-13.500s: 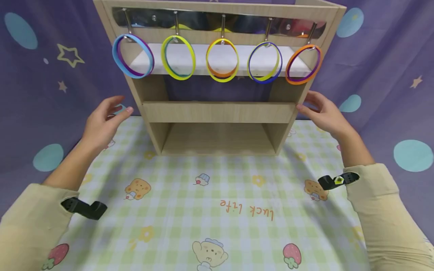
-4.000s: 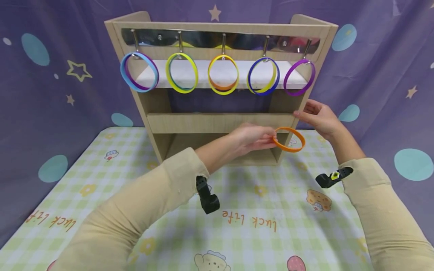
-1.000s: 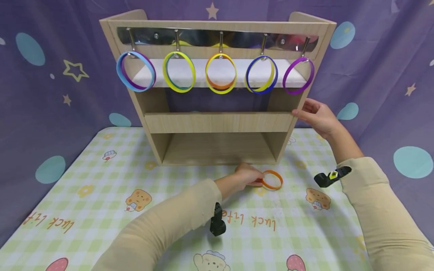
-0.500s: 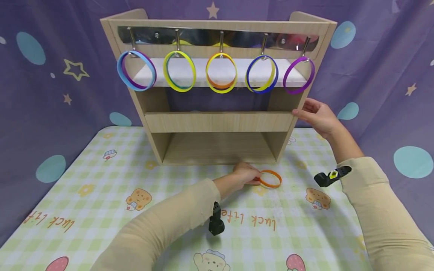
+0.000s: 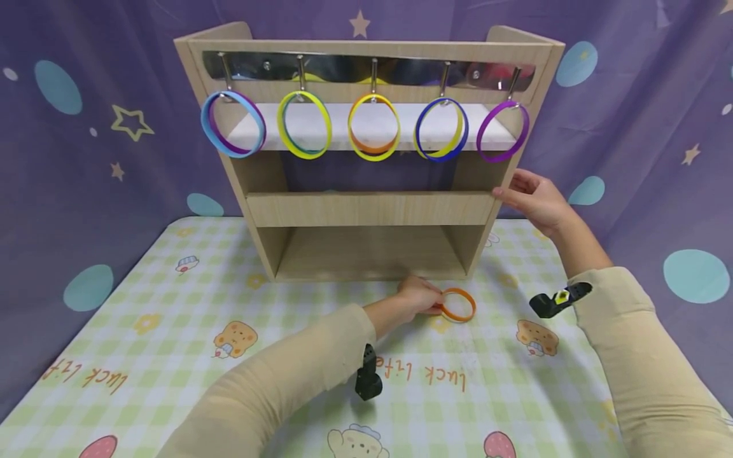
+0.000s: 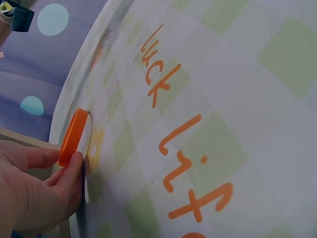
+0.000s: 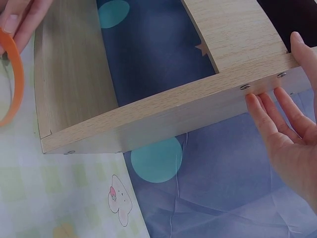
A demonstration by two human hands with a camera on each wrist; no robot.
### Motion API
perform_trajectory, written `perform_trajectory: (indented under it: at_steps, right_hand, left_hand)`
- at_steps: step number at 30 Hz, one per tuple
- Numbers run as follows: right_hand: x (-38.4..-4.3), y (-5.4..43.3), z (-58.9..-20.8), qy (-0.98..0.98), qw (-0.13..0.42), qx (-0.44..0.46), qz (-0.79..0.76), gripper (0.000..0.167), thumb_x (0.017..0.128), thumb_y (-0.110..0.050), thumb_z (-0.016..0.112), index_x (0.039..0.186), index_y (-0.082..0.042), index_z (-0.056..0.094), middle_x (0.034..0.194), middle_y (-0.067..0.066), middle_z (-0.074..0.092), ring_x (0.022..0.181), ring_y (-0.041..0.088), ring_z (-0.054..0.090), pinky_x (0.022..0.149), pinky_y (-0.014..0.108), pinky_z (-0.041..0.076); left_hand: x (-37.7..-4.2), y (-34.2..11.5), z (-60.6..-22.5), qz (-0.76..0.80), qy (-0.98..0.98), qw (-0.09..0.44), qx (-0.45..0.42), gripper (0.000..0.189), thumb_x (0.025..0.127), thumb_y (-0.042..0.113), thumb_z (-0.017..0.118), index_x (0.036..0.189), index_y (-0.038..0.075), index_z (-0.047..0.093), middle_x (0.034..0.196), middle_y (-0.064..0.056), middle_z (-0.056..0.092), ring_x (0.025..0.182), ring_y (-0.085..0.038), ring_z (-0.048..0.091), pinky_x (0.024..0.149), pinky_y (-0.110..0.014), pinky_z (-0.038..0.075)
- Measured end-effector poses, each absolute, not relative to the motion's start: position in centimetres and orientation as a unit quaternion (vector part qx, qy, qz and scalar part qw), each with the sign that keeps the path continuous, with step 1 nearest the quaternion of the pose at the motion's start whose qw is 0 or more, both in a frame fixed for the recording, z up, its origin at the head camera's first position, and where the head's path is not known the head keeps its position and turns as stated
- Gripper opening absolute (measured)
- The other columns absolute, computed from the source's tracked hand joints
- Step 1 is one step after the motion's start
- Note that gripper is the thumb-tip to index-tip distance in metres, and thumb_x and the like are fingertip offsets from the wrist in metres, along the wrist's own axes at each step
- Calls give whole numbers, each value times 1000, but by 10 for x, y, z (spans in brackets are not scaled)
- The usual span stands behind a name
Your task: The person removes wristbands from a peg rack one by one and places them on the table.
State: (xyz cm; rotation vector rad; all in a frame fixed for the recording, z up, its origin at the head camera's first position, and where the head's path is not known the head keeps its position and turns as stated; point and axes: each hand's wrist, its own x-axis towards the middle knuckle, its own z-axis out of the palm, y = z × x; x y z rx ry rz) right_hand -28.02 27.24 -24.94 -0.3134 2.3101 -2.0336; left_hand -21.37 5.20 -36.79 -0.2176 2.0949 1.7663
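Left wrist view: we see the left hand pinching the orange ring between thumb and fingers at the ring's left edge. We locate the ring at the near side of the wooden shelf unit, right of centre, over the checked tablecloth; we cannot tell whether ring and cloth touch. We find the right hand at the unit's right side, fingers extended and apart from the thumb, fingertips on the outer face, thumb at the front edge. On the metal rail we count five hooks. We note a purple ring on the rightmost hook. Beyond the unit, we observe a purple curtain.
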Motion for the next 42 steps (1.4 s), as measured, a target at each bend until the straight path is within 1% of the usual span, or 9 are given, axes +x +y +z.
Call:
perform_trajectory:
  at_steps: [5,11,17,22,27,30,34,37,42]
  right_hand:
    - [-280,273,-250,745,22,-106,-658,53,89,-10,67,137,-5,44,104,-17,66,96,-3,63,81,9,55]
    - [-282,273,-252,746,16,-111,-657,51,89,-9,66,136,-6,45,105,-15,66,96,-2,63,81,10,55]
    - [-284,273,-251,741,20,-111,-662,55,89,-8,66,138,-2,42,105,-16,67,96,-3,63,81,10,55]
    - [-283,272,-250,741,22,-109,-663,56,89,-8,66,139,-2,42,105,-17,66,96,-3,63,81,9,55]
    - [-282,273,-250,746,22,-107,-657,55,89,-10,67,138,-5,43,105,-18,65,97,-3,62,81,9,54]
    - [-282,273,-250,750,22,-104,-653,52,89,-11,67,136,-7,45,104,-18,65,96,-3,62,81,9,54]
    - [-282,273,-251,749,20,-103,-654,50,89,-11,67,135,-7,45,103,-18,65,96,-3,63,81,9,55]
    - [-281,273,-251,745,20,-106,-658,52,89,-10,67,136,-6,44,103,-18,66,96,-3,63,81,9,55]
    - [-282,273,-251,748,20,-109,-654,54,89,-11,67,137,-5,43,104,-18,65,96,-4,63,81,9,55]
  left_hand:
    - [-212,55,-369,626,753,185,-80,20,82,-11,64,102,-12,68,102,-26,70,82,-28,74,76,-27,63]
    - [-211,57,-367,631,749,185,-79,20,83,-10,64,102,-13,68,103,-27,70,89,-31,73,79,-29,63]
    - [-211,56,-365,594,784,170,-50,18,81,-9,67,98,-11,70,97,-25,72,81,-28,74,71,-26,63]
    - [-212,56,-366,566,809,153,-32,17,80,-7,69,96,-8,72,93,-21,73,75,-25,74,65,-23,62]
    - [-213,55,-366,555,818,145,-33,16,79,-6,69,94,-6,73,95,-19,72,74,-24,74,63,-21,62]
    - [-214,53,-366,552,820,148,-31,16,79,-6,69,95,-6,73,99,-18,71,76,-24,74,65,-21,62]
    - [-214,52,-366,561,811,160,-33,16,80,-6,68,95,-7,73,98,-20,71,78,-24,73,68,-22,62]
    - [-213,52,-365,577,797,171,-43,15,80,-6,68,95,-8,72,95,-22,72,79,-24,73,71,-23,63]
    - [-211,52,-363,590,787,177,-50,15,82,-6,67,96,-9,72,97,-22,72,81,-24,73,74,-25,63]
